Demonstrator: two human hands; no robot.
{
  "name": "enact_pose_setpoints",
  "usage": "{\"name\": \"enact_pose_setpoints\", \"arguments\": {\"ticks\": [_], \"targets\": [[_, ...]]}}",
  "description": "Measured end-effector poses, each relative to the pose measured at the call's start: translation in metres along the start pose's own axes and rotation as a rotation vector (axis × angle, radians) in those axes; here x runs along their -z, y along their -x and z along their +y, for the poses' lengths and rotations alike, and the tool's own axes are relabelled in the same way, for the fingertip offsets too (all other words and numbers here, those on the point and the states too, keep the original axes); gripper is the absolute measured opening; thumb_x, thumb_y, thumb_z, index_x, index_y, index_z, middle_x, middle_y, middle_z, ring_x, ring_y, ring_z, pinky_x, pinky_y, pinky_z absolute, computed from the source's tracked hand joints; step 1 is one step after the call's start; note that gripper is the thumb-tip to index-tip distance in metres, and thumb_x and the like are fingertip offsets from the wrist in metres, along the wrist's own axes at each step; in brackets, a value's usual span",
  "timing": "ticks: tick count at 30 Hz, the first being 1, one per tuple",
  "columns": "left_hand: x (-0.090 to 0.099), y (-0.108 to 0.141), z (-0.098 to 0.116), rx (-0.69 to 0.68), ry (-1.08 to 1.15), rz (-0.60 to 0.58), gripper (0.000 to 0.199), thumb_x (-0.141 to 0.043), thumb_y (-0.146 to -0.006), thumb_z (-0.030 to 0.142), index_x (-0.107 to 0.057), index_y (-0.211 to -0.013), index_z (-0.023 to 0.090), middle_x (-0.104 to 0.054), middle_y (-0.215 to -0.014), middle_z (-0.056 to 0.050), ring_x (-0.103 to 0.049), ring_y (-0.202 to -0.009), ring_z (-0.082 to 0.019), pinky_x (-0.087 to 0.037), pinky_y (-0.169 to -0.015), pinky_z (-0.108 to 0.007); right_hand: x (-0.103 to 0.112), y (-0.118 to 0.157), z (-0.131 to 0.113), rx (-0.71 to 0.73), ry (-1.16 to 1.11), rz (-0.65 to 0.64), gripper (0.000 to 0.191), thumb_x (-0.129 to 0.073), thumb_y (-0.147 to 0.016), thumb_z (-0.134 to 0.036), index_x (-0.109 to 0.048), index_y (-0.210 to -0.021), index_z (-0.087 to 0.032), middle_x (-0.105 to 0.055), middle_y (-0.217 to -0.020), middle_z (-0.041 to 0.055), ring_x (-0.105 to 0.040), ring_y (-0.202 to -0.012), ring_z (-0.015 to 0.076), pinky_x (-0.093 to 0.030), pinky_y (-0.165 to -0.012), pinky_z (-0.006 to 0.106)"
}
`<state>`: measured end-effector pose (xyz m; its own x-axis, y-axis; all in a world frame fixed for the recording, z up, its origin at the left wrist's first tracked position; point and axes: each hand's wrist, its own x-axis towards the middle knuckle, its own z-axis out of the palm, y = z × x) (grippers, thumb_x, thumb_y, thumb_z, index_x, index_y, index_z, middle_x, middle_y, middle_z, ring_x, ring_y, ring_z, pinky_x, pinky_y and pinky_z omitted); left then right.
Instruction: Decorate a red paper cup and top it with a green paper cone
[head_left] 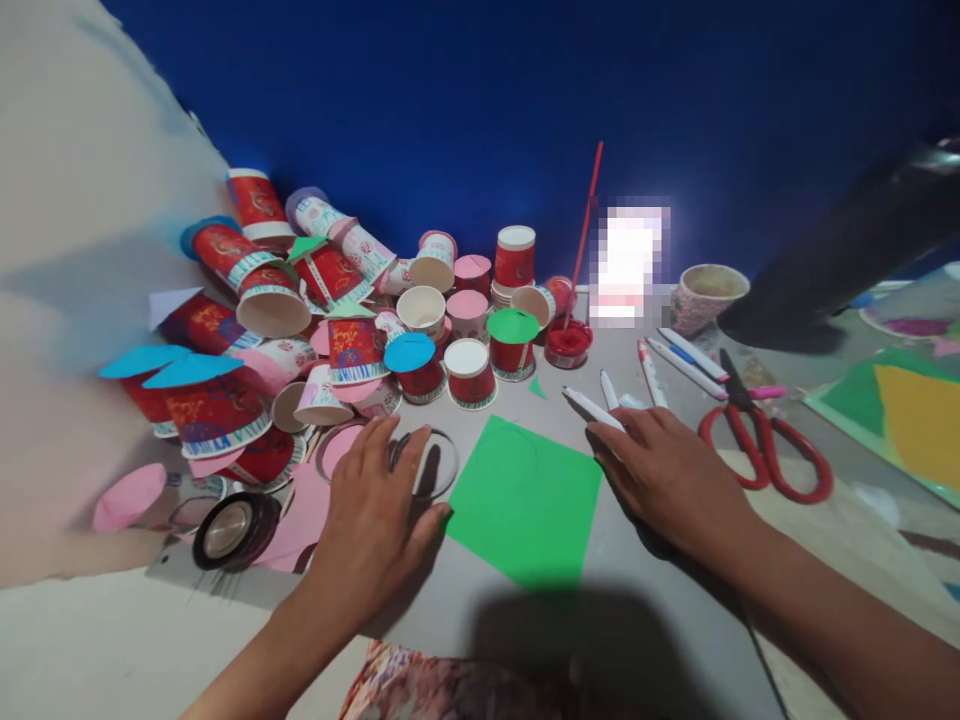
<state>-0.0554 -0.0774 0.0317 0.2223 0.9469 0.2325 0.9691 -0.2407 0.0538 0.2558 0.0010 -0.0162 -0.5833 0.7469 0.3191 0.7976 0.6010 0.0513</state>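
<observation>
A green sheet of paper (529,505) lies between my hands, with a faint circle outline near its top. My left hand (382,510) reaches over a thin dark ring (454,462) left of the sheet. Its fingers are stretched and its thumb is apart, with the index finger at the ring. By the sheet's upper right corner, my right hand (667,470) has its fingers closed on the rear end of a white marker (589,405), whose dark tip points away to the left. The undersides of both hands are hidden.
Decorated paper cups (217,410) crowd the left and back, several with coloured paper discs. Right stand red-handled scissors (765,450), other markers (686,368), a paper cup (709,300) and a red pot (568,345) with a stick. A tape roll (229,530) sits front left.
</observation>
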Motion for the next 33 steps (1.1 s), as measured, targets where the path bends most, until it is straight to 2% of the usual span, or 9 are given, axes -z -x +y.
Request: {"name": "enact_pose_setpoints", "arguments": {"ticks": [2, 6, 9, 16, 20, 22, 26, 29, 33], "targets": [[0.002, 0.01, 0.002, 0.005, 0.032, 0.039, 0.041, -0.059, -0.097, 0.03, -0.053, -0.134, 0.013, -0.05, -0.133, -0.021, -0.049, -0.124, -0.039, -0.045, -0.1, -0.057, 0.002, 0.0, -0.001, -0.005, 0.003, 0.055, 0.021, -0.055, -0.101, -0.022, -0.073, -0.11, -0.014, -0.069, -0.12, 0.0194, -0.057, -0.096, 0.0321, -0.046, -0.081, 0.042], [-0.009, 0.016, 0.017, 0.024, 0.169, -0.168, 0.031, -0.06, -0.097, 0.038, -0.061, -0.117, 0.014, -0.058, -0.105, -0.012, -0.055, -0.097, -0.032, -0.05, -0.082, -0.049, 0.01, 0.0, -0.01, 0.025, -0.052, 0.126, 0.02, -0.058, -0.101, -0.026, -0.074, -0.101, -0.014, -0.071, -0.106, 0.0162, -0.056, -0.09, 0.0293, -0.043, -0.079, 0.04], [-0.017, 0.013, 0.024, 0.09, 0.121, -0.238, 0.036, -0.062, -0.096, 0.04, -0.062, -0.12, 0.012, -0.059, -0.105, -0.013, -0.054, -0.096, -0.034, -0.049, -0.082, -0.052, 0.01, 0.0, -0.018, 0.056, -0.111, 0.041, 0.023, -0.06, -0.1, -0.033, -0.073, -0.102, -0.014, -0.07, -0.093, 0.0128, -0.056, -0.084, 0.0279, -0.043, -0.077, 0.039], [-0.022, 0.01, 0.019, 0.098, 0.169, -0.211, 0.032, -0.065, -0.093, 0.04, -0.063, -0.115, 0.017, -0.061, -0.105, -0.012, -0.056, -0.097, -0.034, -0.05, -0.083, -0.052, 0.0, -0.001, -0.023, -0.05, -0.243, -0.148, 0.011, -0.065, -0.096, -0.027, -0.069, -0.101, -0.018, -0.07, -0.089, 0.0091, -0.061, -0.086, 0.0273, -0.043, -0.073, 0.036], [-0.02, 0.001, 0.01, 0.164, 0.41, -0.065, 0.049, -0.067, -0.089, 0.042, -0.056, -0.132, 0.022, -0.064, -0.125, -0.013, -0.061, -0.115, -0.034, -0.053, -0.095, -0.051, 0.006, -0.002, -0.027, -0.058, -0.533, -0.062, 0.008, -0.061, -0.097, -0.022, -0.067, -0.092, -0.02, -0.07, -0.086, 0.0061, -0.061, -0.084, 0.0221, -0.045, -0.075, 0.033], [-0.016, -0.005, 0.006, 0.289, 0.546, -0.04, 0.062, -0.072, -0.083, 0.043, -0.053, -0.138, 0.023, -0.069, -0.122, -0.011, -0.067, -0.11, -0.032, -0.057, -0.092, -0.046, 0.01, -0.004, -0.028, -0.067, -0.667, 0.05, 0.012, -0.06, -0.098, -0.022, -0.066, -0.088, -0.019, -0.068, -0.081, 0.0047, -0.06, -0.081, 0.0198, -0.046, -0.073, 0.031], [-0.01, -0.016, 0.002, 0.528, 0.93, -0.267, 0.047, -0.078, -0.076, 0.043, -0.069, -0.117, 0.021, -0.073, -0.083, -0.003, -0.072, -0.076, -0.024, -0.06, -0.068, -0.033, 0.027, -0.01, -0.013, -0.172, -0.846, 0.144, 0.011, -0.063, -0.096, -0.027, -0.068, -0.092, -0.019, -0.07, -0.082, 0.0029, -0.062, -0.073, 0.0157, -0.046, -0.068, 0.028], [-0.013, -0.018, -0.002, 0.629, 1.198, -0.386, 0.04, -0.084, -0.071, 0.042, -0.074, -0.103, 0.021, -0.076, -0.083, -0.004, -0.075, -0.082, -0.026, -0.061, -0.072, -0.033, 0.048, -0.013, 0.016, -0.422, -0.752, 0.142, 0.022, -0.058, -0.097, -0.03, -0.068, -0.081, -0.02, -0.071, -0.076, 0.0019, -0.064, -0.069, 0.0154, -0.044, -0.064, 0.026], [-0.009, -0.019, 0.002, 0.865, 1.416, -0.346, 0.055, -0.089, -0.066, 0.037, -0.072, -0.116, 0.026, -0.079, -0.083, -0.003, -0.077, -0.082, -0.029, -0.063, -0.071, -0.036, 0.066, -0.009, 0.043, -0.493, -0.356, -0.236, 0.027, -0.064, -0.093, -0.037, -0.073, -0.073, -0.022, -0.073, -0.07, 0.003, -0.064, -0.065, 0.0187, -0.035, -0.059, 0.028]]}}
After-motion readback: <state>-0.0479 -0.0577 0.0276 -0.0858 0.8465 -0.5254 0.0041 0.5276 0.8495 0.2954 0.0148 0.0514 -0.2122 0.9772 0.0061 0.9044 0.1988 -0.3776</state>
